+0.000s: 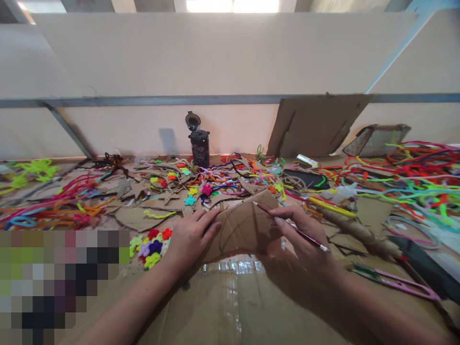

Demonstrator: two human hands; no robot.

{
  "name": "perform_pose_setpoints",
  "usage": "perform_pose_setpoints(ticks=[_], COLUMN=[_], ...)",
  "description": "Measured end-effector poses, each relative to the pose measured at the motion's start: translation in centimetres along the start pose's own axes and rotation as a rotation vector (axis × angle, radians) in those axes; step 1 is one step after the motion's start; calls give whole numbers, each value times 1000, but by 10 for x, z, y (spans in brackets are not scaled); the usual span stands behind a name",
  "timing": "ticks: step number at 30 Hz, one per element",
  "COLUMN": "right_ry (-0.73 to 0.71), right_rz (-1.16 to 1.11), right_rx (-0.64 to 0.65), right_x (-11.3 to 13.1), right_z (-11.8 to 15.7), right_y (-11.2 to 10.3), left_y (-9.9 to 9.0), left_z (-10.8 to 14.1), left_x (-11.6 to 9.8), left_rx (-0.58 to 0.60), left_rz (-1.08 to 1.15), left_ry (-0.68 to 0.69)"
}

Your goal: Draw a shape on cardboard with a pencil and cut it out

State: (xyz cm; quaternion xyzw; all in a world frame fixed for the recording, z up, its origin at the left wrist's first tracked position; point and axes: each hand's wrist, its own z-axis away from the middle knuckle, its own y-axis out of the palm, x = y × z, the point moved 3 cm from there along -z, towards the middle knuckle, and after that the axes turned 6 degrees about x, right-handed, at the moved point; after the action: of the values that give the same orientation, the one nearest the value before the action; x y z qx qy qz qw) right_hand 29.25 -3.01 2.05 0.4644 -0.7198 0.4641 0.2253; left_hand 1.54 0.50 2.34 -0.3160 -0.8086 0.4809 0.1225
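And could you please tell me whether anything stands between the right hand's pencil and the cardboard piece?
Nothing visible does: the right hand holds the pencil with its tip at the cardboard piece, and the left hand lies well left of the tip.

There is one pencil (309, 238) and one black canister (200, 149).

The desk (105, 221) is covered at bottom centre by a cardboard sheet (201, 306); bright pipe cleaners (406, 163) are heaped at middle right.
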Motion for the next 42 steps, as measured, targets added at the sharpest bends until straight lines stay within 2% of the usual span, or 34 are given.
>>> perform_pose_setpoints(ticks=[18, 24, 27, 36, 42], right_ry=[3, 11, 1, 56, 39], right_rz=[-22, -21, -40, -81, -48], right_rx=[17, 67, 44, -36, -25], right_x=[17, 19, 22, 3, 9], right_z=[1, 1, 3, 11, 9], right_y=[7, 9, 10, -1, 2], left_y=[0, 1, 1, -2, -2], left_z=[-1, -1, -1, 0, 0], left_x=[-6, -13, -16, -11, -12], left_rx=[5, 22, 26, 0, 4], left_rz=[-9, 11, -1, -2, -13], left_ry=[6, 20, 21, 7, 7])
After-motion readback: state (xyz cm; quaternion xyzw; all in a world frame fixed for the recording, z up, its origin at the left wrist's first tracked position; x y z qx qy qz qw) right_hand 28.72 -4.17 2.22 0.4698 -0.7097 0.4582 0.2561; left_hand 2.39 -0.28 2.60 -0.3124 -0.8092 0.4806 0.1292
